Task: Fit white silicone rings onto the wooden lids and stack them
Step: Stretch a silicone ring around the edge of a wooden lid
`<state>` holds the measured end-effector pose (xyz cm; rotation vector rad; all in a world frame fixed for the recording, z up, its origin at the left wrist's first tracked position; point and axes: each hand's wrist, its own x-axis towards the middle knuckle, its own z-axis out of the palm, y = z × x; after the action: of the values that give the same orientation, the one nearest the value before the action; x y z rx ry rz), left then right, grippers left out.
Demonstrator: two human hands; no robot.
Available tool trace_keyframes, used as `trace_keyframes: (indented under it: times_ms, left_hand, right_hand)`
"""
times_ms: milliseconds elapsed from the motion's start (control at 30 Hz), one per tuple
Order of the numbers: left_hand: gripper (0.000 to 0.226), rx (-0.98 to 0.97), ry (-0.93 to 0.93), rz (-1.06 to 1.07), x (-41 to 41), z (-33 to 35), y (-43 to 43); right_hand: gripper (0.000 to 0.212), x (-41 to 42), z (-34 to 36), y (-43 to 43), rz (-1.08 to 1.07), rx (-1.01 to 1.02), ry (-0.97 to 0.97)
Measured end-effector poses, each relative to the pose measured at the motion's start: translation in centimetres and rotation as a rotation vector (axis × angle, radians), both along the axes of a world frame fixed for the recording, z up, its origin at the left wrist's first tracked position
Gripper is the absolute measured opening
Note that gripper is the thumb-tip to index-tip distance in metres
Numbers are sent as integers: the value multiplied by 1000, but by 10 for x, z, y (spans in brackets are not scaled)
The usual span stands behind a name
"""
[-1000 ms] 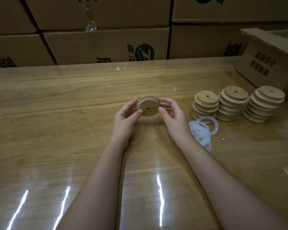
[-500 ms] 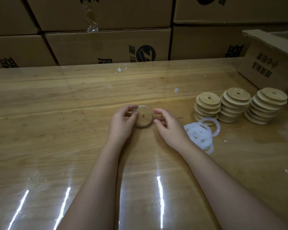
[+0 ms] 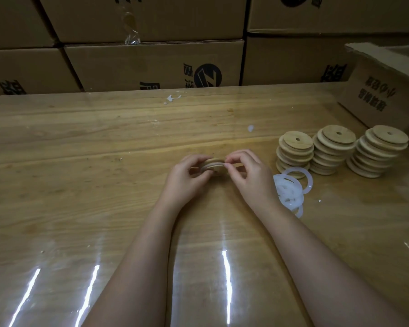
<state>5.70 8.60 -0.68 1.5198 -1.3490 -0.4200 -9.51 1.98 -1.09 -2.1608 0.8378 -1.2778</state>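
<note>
Nearest my view I logged two bare forearms (image 3: 139, 267) reaching over the glossy desk (image 3: 80, 197).

Left hand (image 3: 187, 179): fingers (image 3: 198, 160) curled round the left edge of one wooden lid (image 3: 219, 169). Right hand (image 3: 252, 178): thumb and forefinger pinched the lid's right edge.

The lid sat nearly flat between both hands, low over mid-desk. I could not tell whether it touched the surface. A pale band (image 3: 208, 165) ran round its rim, but I couldn't judge how well it was seated.

Just right of the right hand, loose white silicone rings (image 3: 288, 192) lay piled on the desk.

Beyond them stood more lids, side by side: left stack (image 3: 295, 153), middle stack (image 3: 333, 149), right stack (image 3: 379, 153).

Behind these I noted an open carton (image 3: 385, 90) at far right. Stacked cartons (image 3: 151, 64) lined the back.
</note>
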Motion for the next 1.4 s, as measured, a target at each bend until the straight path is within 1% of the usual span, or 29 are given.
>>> trace_keyframes:
  times_ms: [200, 300, 433, 633, 700, 800, 867, 900, 1000, 1100, 1200, 1267, 1300, 1400]
  left_hand:
    - [25, -53, -92, 12, 5, -5, 0]
    - [24, -65, -107, 7, 7, -7, 0]
    - [26, -68, -115, 13, 7, -9, -1]
    - [26, -68, -124, 3, 4, -4, 1]
    - [28, -39, -69, 21, 4, -1, 1]
    - [34, 37, 109, 185, 9, 5, -2]
    - [39, 113, 131, 320, 17, 4, -3]
    - [38, 147, 119, 365, 20, 2, -3]
    - [21, 200, 13, 449, 23, -5, -3]
    - [21, 229, -120, 483, 24, -11, -4]
    - [16, 151, -220, 453, 25, -12, -3]
    - [13, 110, -319, 379, 24, -9, -1]
    - [14, 103, -383, 341, 23, -7, 1]
    - [15, 112, -668, 308, 20, -2, 6]
  right_hand:
    - [4, -2, 3, 5, 7, -161, 133]
    - [4, -3, 4, 6, -10, -233, 206]
    - [4, -2, 4, 7, -52, -281, 218]
    - [4, -1, 1, 4, -58, -194, 144]
    - [5, -2, 0, 3, -60, -122, 92]
    - [7, -3, -3, 1, -67, -34, 86]
    - [8, -2, -4, 2, -44, -25, 150]
    - [7, -1, -5, 2, -27, -28, 184]
    - [6, 0, -5, 2, 17, -11, 263]
    - [5, -1, -5, 1, 27, 20, 289]
    - [4, -1, -6, 0, 31, 33, 297]
    - [4, 0, -7, 0, 25, 38, 305]
    - [5, 0, -7, -1, 21, 39, 312]
    - [9, 1, -7, 0, 18, 48, 314]
